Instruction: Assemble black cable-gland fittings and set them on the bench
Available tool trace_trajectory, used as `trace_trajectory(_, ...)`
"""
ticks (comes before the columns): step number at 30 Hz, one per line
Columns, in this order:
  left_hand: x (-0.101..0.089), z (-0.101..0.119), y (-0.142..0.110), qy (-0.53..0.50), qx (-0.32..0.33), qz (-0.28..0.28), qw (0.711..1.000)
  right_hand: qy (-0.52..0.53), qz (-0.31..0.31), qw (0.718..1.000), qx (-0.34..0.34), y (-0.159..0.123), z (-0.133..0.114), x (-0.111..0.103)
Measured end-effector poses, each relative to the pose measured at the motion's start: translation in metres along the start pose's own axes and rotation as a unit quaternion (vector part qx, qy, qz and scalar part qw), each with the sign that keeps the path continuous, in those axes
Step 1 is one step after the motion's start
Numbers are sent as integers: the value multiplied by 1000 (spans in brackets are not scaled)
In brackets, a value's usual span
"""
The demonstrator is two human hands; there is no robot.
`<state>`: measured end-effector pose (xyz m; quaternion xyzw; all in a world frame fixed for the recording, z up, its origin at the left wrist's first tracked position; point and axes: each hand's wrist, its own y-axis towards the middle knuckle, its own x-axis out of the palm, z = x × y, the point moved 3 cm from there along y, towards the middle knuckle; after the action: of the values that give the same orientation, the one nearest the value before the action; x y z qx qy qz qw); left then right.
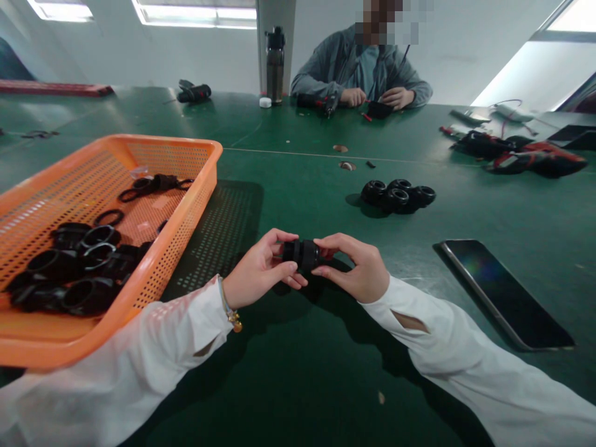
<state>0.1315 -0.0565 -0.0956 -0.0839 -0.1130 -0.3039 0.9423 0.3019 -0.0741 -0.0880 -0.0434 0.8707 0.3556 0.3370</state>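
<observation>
A small black cylindrical fitting [302, 253] hangs just above the green table [298, 372], gripped from both ends. My left hand [261, 268] pinches its left end with thumb and fingers closed. My right hand [354, 267] holds its right end the same way. Both arms wear white sleeves. To the left, an orange mesh basket [195, 205] contains several black rings and caps [79, 267]. A cluster of several assembled black fittings [398, 196] rests on the table beyond my right hand.
A dark phone [505, 292] lies face up at the right. Across the table a person in a grey jacket [361, 68] handles small parts. A dark bottle [275, 62], a white cap [265, 102] and red-black cable bundles [521, 155] sit further back.
</observation>
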Motion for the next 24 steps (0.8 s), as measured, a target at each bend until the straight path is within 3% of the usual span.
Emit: trace_trajectory(24,1,1,0,3,-3,2,1000,6,-21,999,29,0,0,0)
